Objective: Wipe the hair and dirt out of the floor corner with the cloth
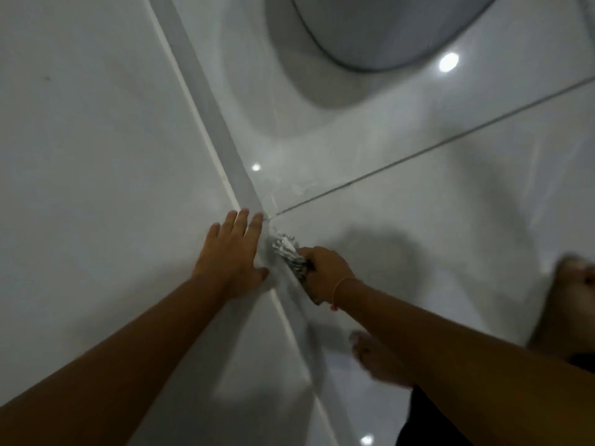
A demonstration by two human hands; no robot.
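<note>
My right hand [325, 270] is closed on a bunched grey-and-white cloth [288, 251]. The cloth's free end presses into the seam where the white wall meets the glossy floor. My left hand [233, 252] lies flat and open against the wall [96, 156], fingers spread, just left of the cloth. The grey strip at the wall's foot [209, 101] runs diagonally up from the cloth. A few thin hairs or smears [299, 188] show on the floor near the grout line [418, 156]. The image is blurred.
A white toilet base [380, 30] stands at the top, its shadow spreading over the tiles. My bare feet [376, 358] rest on the floor at the lower right, one [576, 284] near the right edge. Ceiling light reflections [448, 62] dot the shiny tiles.
</note>
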